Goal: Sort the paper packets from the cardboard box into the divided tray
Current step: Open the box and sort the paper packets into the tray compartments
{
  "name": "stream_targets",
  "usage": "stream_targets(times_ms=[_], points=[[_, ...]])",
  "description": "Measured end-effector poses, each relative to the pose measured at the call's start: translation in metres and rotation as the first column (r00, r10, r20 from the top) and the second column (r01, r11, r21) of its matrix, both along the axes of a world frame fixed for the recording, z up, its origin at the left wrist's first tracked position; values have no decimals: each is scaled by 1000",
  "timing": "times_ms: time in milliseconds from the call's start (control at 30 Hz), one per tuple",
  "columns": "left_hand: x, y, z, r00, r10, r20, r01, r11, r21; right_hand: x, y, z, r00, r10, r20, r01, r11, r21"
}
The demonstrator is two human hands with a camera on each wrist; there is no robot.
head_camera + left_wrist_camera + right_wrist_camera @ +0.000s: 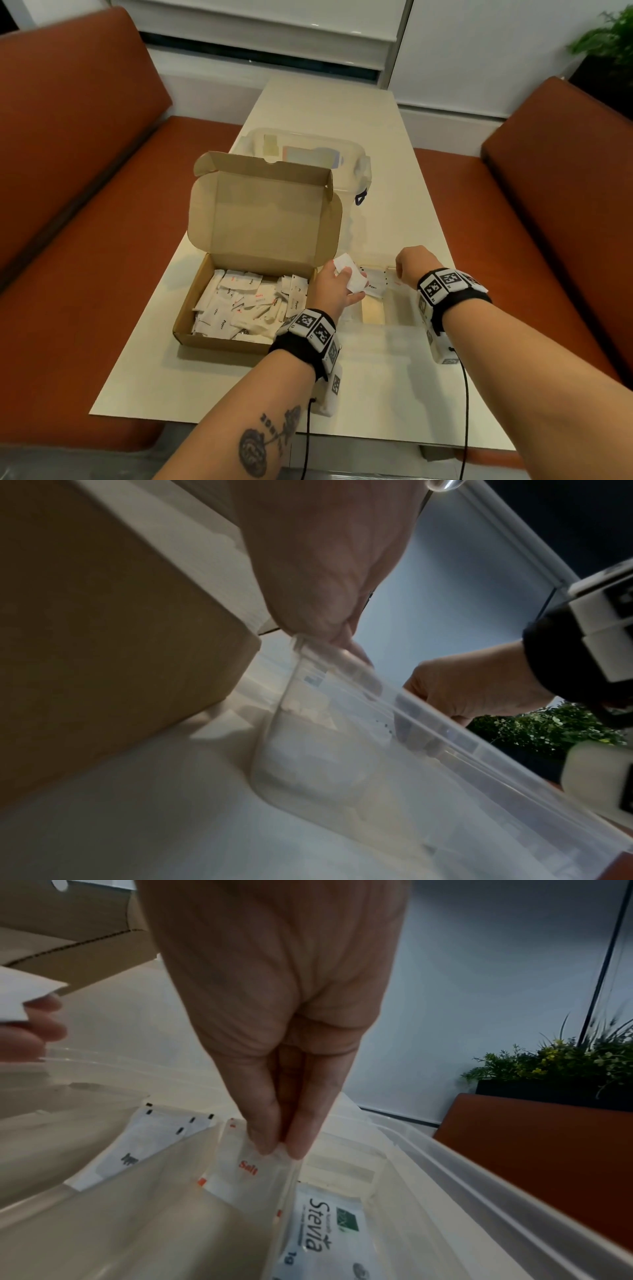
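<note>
Right hand (274,1015) over the clear divided tray (479,1191), thumb and finger pinching the top of a salt packet (250,1172) standing in a middle slot. Beside it, a pepper packet (137,1150) in the next slot on one side and a Stevia packet (322,1229) on the other. Left hand (337,291) just left of the tray, fingers curled, pinching white packets (349,275). Many more packets heaped in the open cardboard box (219,337), right beside the left wrist.
</note>
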State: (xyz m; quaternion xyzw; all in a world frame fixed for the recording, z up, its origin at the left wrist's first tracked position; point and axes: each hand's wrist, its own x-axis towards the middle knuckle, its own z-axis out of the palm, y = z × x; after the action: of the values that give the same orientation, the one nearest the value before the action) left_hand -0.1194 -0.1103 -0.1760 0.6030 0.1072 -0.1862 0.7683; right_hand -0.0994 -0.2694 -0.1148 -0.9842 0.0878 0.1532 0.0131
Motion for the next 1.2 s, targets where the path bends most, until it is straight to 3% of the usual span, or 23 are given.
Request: stream_targets(times_ms=[167,300,400,533,700,867,967,1200], points=[[-2,0,4,1000,10,11,-9,998,-68,-2,0,1,996,-10,90,2,996,90],[-3,1,8,999,-25,22,26,999,-28,-9,10,11,970,-28,243,-65,929,364],[-6,0,13,995,-99,1,99,995,-11,-15,21,20,978,-71,198,-57,817,573],[-11,-1,17,989,-150,7,150,989,-2,-18,28,23,995,-57,85,-5,802,598],[-10,-2,17,989,-143,-39,141,989,-53,-21,24,18,988,-124,87,39,764,644],[-6,-1,12,993,-103,-54,98,991,-89,-19,12,19,977,-147,152,25,795,606],[-4,-1,9,996,-79,-45,73,988,-135,-14,-1,22,960,-162,228,36,880,474],[-2,-1,9,997,-55,-47,47,987,-157,-7,-10,17,994,-83,64,67,975,213]])
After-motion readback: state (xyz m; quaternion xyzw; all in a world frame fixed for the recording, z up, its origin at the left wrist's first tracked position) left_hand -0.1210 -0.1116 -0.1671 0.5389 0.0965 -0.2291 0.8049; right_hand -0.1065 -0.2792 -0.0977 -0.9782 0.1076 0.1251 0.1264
